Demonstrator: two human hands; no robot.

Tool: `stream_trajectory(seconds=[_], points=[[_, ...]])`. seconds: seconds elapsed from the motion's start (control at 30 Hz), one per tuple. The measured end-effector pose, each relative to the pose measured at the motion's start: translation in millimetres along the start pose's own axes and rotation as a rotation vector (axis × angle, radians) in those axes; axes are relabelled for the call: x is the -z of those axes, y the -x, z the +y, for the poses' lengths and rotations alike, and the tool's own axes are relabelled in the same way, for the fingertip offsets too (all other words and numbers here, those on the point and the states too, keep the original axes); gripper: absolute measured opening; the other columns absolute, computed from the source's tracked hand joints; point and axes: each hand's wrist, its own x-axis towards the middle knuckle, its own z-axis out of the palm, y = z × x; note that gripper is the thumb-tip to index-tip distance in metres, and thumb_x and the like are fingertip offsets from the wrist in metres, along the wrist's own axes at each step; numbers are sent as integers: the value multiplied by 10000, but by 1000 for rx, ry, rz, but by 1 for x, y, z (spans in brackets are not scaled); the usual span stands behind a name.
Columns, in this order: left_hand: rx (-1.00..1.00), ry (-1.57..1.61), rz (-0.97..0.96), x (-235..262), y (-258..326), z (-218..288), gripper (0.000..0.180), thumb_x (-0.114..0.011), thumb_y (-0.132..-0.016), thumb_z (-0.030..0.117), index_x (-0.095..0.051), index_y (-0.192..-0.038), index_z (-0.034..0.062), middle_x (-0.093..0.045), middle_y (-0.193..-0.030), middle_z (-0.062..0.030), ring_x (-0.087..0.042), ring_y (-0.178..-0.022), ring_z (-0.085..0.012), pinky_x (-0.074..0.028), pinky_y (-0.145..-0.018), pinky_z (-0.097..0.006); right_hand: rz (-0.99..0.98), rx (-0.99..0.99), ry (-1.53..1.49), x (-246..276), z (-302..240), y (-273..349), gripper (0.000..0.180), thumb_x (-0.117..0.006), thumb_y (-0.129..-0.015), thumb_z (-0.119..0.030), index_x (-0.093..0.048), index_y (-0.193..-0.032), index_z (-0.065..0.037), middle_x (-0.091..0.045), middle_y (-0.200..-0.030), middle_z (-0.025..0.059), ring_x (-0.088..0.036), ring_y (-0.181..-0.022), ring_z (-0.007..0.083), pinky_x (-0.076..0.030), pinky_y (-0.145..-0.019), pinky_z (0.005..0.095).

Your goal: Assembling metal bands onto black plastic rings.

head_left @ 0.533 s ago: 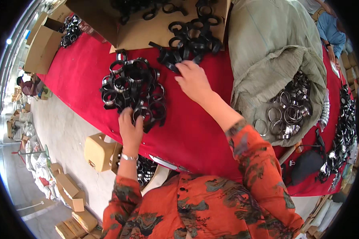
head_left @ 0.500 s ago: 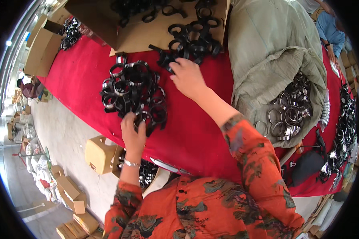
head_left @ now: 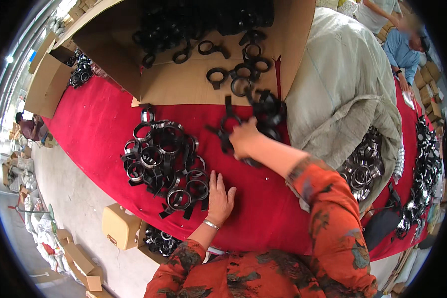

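Observation:
On the red cloth [head_left: 99, 129] lies a heap of black rings with short tabs [head_left: 170, 141], some lined with shiny metal bands. My left hand [head_left: 220, 198] rests flat beside the heap's near right edge, fingers stretched out and holding nothing. To its upper right, my right hand [head_left: 244, 139] is closed over a smaller cluster of black tabbed rings [head_left: 267, 107] in front of the box. Its fingertips are partly hidden and slightly blurred among the rings.
An open cardboard box [head_left: 179, 89] holds many more black rings. At right, a grey-green woven sack [head_left: 333, 64] gapes over metal rings [head_left: 365, 169]. A tan stool [head_left: 119, 226] stands below the table edge. People work at far right and far left.
My right hand has drawn the cluster of black rings away from the box toward me. My left hand has left the heap's near edge and moved right, its fingers now straightened. The view has shifted.

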Motion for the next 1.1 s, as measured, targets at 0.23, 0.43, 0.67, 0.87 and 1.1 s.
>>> stream_trajectory(seconds=[0.23, 0.43, 0.67, 0.87, 1.1], points=[[-26, -328, -111, -12, -37, -7, 642, -571, -836, 310, -355, -1322, -51, -264, -1425, -232, -225, -1333, -385, -190, -1089, -492, -486, 545, -291, 22, 41, 42, 371, -584, -781, -440, -703, -898, -109, -666, -952, 131, -613, -936, 282, -470, -814, 383], [-12, -304, -149, -10, -41, -4, 659, -566, -822, 325, -356, -1330, -37, -273, -1425, -229, -221, -1338, -379, -178, -1085, -512, 770, -193, -303, 60, 110, -101, 510, -559, -820, -459, -559, -1186, -104, -453, -1293, 194, -476, -1151, 352, -350, -976, 511], [27, -212, -199, -15, -39, -8, 667, -562, -820, 356, -370, -1320, -41, -280, -1415, -248, -220, -1331, -409, -232, -1050, -542, 747, -559, -655, 20, 229, -187, 755, -598, -781, -515, -348, -1381, -131, -349, -1408, 154, -356, -1285, 334, -228, -1087, 480], [22, -267, -201, -12, -32, -9, 671, -559, -819, 370, -371, -1318, -37, -271, -1415, -249, -225, -1326, -401, -245, -1039, -545, 352, -390, -566, 8, 210, -182, 781, -620, -767, -484, -352, -1373, -70, -339, -1408, 174, -370, -1279, 332, -302, -1064, 422], [17, -334, -183, -8, -35, -5, 665, -571, -799, 347, -387, -1308, -41, -324, -1393, -235, -266, -1316, -382, -239, -1043, -526, 54, -355, -411, 1, 111, -83, 425, -611, -779, -280, -617, -1123, -30, -566, -1207, 173, -552, -1112, 317, -454, -934, 376]])
